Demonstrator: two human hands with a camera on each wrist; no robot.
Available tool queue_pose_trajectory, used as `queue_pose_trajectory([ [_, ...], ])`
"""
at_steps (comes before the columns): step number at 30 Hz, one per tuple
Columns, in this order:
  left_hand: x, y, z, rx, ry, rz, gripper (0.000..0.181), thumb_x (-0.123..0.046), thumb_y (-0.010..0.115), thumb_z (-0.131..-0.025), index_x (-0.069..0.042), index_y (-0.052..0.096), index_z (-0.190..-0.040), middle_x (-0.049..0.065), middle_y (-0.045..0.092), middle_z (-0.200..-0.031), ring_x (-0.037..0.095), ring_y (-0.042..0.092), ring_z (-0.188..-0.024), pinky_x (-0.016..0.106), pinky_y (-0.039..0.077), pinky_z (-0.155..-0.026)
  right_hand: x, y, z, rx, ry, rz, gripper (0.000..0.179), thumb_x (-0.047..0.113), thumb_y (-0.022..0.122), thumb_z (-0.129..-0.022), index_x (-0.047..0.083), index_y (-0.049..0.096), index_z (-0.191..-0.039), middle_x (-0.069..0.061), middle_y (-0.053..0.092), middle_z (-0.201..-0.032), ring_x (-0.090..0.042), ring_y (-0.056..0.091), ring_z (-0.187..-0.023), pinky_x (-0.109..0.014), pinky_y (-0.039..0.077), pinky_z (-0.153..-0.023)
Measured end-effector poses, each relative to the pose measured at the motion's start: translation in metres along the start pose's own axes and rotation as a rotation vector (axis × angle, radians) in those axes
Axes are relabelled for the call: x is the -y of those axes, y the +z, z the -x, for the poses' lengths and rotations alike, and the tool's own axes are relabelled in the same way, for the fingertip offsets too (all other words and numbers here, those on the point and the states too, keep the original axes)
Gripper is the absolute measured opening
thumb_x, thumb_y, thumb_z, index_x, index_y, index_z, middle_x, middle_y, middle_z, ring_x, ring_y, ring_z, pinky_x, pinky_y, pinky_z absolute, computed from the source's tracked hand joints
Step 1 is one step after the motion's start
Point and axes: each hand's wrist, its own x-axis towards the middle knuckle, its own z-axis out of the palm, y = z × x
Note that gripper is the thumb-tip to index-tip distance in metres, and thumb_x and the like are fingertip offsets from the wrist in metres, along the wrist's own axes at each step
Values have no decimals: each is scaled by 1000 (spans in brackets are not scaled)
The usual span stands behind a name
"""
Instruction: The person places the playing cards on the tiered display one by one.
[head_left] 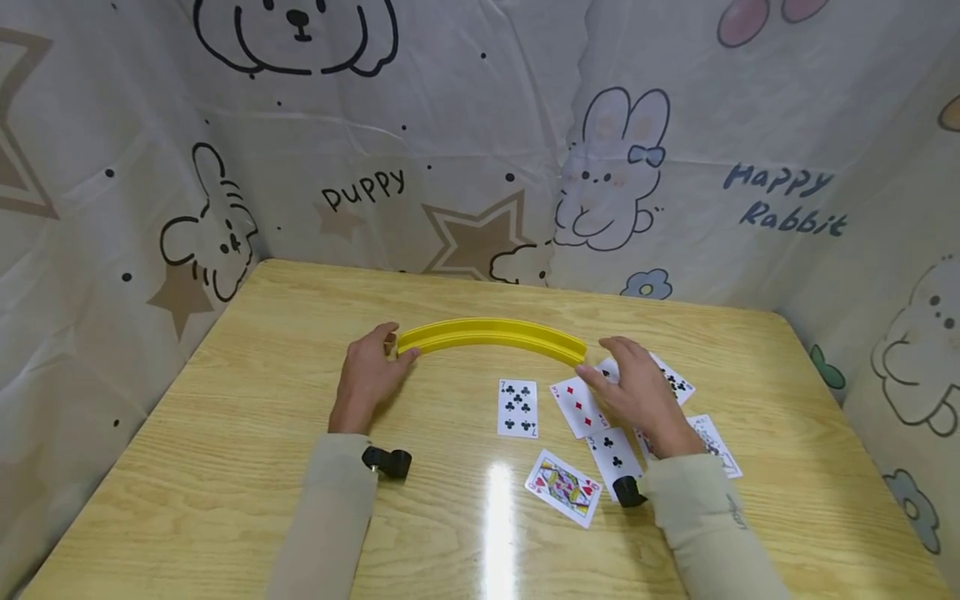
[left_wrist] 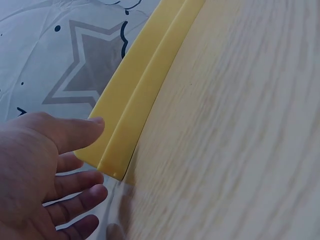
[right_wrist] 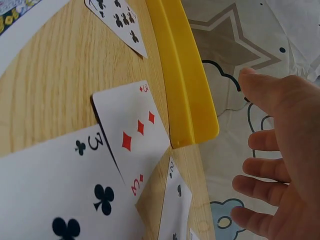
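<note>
A long, curved, yellow plastic rack (head_left: 491,333), grooved lengthwise, stands on the light wood-grain table (head_left: 225,433). The left hand (head_left: 369,377), fingers loosely parted, is at its left end; contact is unclear. The right hand (head_left: 639,392), spread and holding nothing, is beside the other end, over face-up white playing cards (head_left: 611,454), near the 7 of clubs (head_left: 518,408). Pale, cartoon-printed cloth (head_left: 465,125) surrounds the table.

Rightmost card (head_left: 714,445) partly hidden, rank unclear
</note>
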Motion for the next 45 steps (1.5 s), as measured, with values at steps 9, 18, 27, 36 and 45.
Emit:
queue_pose_trajectory([
  [9, 4, 2, -4, -13, 2, 17, 55, -26, 73, -93, -1, 55, -139, 19, 63, -123, 30, 61, -108, 44, 50, -92, 13, 3, -8, 17, 13, -25, 73, 54, 58, -97, 1, 45, -146, -24, 41, -149, -43, 38, -134, -60, 32, -107],
  [18, 2, 3, -6, -27, 12, 20, 47, -21, 74, -93, 0, 61, -132, 16, 67, -111, 26, 61, -97, 42, 52, -87, 21, 10, -14, 55, 13, -61, 70, 51, 62, -96, 0, 52, -141, -21, 53, -135, -37, 51, -117, -56, 42, -99],
  [27, 2, 3, -5, -45, 9, 21, 40, -17, 75, -92, 0, 65, -126, 14, 68, -104, 25, 61, -90, 41, 53, -83, 32, 21, -18, 37, -68, -63, 54, 39, 68, -96, -4, 62, -128, -20, 61, -120, -34, 58, -103, -50, 49, -87],
  [36, 2, 4, -6, -45, 10, 1, 41, -13, 76, -91, 2, 65, -127, 17, 69, -108, 25, 64, -93, 40, 53, -83, 43, 34, -19, 109, -76, -73, 52, 36, 70, -94, -6, 64, -124, -20, 66, -113, -34, 62, -101, -49, 50, -88],
  [45, 0, 5, -5, -37, -10, 2, 41, -12, 75, -92, 2, 64, -129, 18, 69, -110, 27, 64, -97, 42, 53, -86, 54, 45, -20, 158, -44, -77, 38, 34, 75, -90, -1, 71, -105, -9, 65, -86, -22, 58, -76, -37, 49, -69],
])
